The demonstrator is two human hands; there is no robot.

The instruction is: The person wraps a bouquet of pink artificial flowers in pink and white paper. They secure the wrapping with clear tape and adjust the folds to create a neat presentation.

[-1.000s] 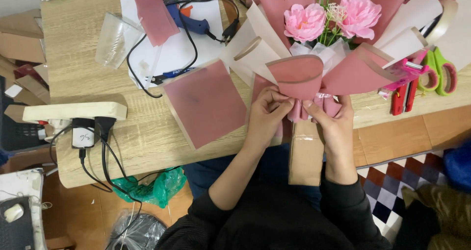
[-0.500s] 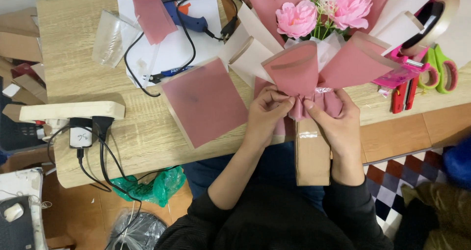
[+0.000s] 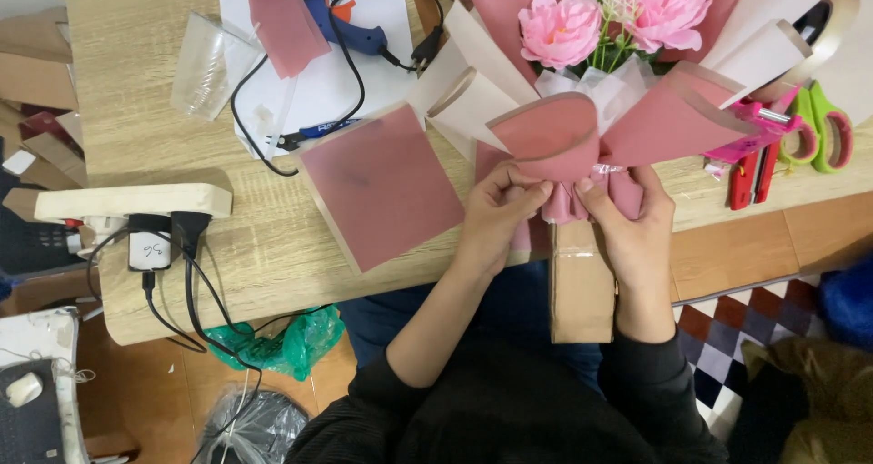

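A bouquet with two pink flowers (image 3: 566, 25) lies on the wooden table (image 3: 136, 136), wrapped in folded pink and cream paper sheets. My left hand (image 3: 498, 211) and my right hand (image 3: 626, 216) both pinch the gathered pink paper (image 3: 556, 136) at the bouquet's neck, fingertips nearly meeting. Below my hands a brown paper handle (image 3: 580, 282) of the bouquet sticks out over the table's edge toward my lap.
A loose pink paper sheet (image 3: 380, 184) lies left of my hands. A blue glue gun (image 3: 346, 29) with black cord, a clear plastic cup (image 3: 205, 65), a power strip (image 3: 127, 200), green scissors (image 3: 823, 123), a red cutter (image 3: 750, 168) and a tape roll (image 3: 832, 23) surround them.
The bouquet and both hands have stayed almost in place; the fingers have shifted slightly on the pink paper at the neck.
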